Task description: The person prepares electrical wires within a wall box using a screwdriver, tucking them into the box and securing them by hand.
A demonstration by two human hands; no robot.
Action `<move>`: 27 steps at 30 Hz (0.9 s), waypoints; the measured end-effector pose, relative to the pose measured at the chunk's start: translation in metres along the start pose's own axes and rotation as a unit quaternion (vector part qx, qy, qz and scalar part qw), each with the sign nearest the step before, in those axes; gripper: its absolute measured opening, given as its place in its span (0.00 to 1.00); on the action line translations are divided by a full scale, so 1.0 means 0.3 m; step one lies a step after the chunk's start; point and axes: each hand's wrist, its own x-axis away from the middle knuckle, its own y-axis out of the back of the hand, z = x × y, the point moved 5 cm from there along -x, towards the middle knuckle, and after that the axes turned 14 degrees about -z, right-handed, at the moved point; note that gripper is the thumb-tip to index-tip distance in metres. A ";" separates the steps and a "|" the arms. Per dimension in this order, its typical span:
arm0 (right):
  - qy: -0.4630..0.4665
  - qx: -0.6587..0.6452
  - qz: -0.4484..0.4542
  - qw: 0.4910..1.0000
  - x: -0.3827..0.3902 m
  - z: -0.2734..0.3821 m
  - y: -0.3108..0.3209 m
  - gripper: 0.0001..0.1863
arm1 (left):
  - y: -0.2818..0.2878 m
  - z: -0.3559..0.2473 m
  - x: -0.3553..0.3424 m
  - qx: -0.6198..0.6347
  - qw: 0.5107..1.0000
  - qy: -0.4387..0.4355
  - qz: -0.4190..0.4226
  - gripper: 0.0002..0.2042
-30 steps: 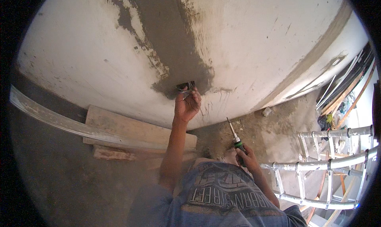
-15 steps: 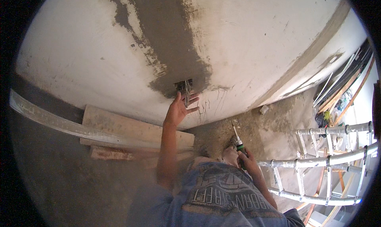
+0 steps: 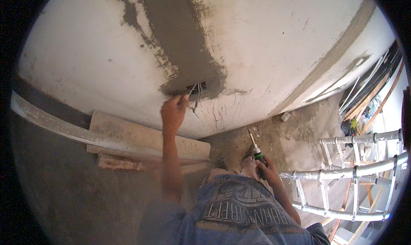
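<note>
My left hand (image 3: pixel 173 110) is closed, pinching one of the wires (image 3: pixel 199 95) that come out of a dark recessed box (image 3: pixel 202 85) in the white wall (image 3: pixel 261 39). The box sits at the lower end of a wide, dark grey patch of render (image 3: pixel 171 31). My right hand (image 3: pixel 267 172) is wrapped round the green-and-black handle of a screwdriver (image 3: pixel 257 152), held low at my right side with its shaft pointing up toward the wall.
Wooden boards (image 3: pixel 115 125) and a long pale metal strip (image 3: pixel 51 116) lie along the wall's foot at left. At right stand aluminium ladders (image 3: pixel 338 174), with pipes and planks (image 3: pixel 376 91) behind them. My feet show on the dusty concrete floor (image 3: pixel 295 133).
My left hand has moved left from the box, going from fingers spread beside the wires to pinching one. More of the wires shows. The screwdriver stays in my right hand, almost unmoved.
</note>
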 end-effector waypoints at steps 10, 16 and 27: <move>-0.027 -0.022 -0.054 0.998 -0.014 -0.102 0.056 0.19 | 0.077 0.007 0.098 0.169 0.974 0.015 -0.149 0.15; 0.025 0.000 -0.082 0.996 -0.064 -0.111 0.058 0.12 | 0.122 -0.080 0.199 0.344 0.937 0.056 -0.018 0.25; 0.024 -0.037 -0.054 0.998 -0.041 -0.078 0.007 0.14 | -0.291 0.025 0.218 0.720 0.564 0.395 0.084 0.20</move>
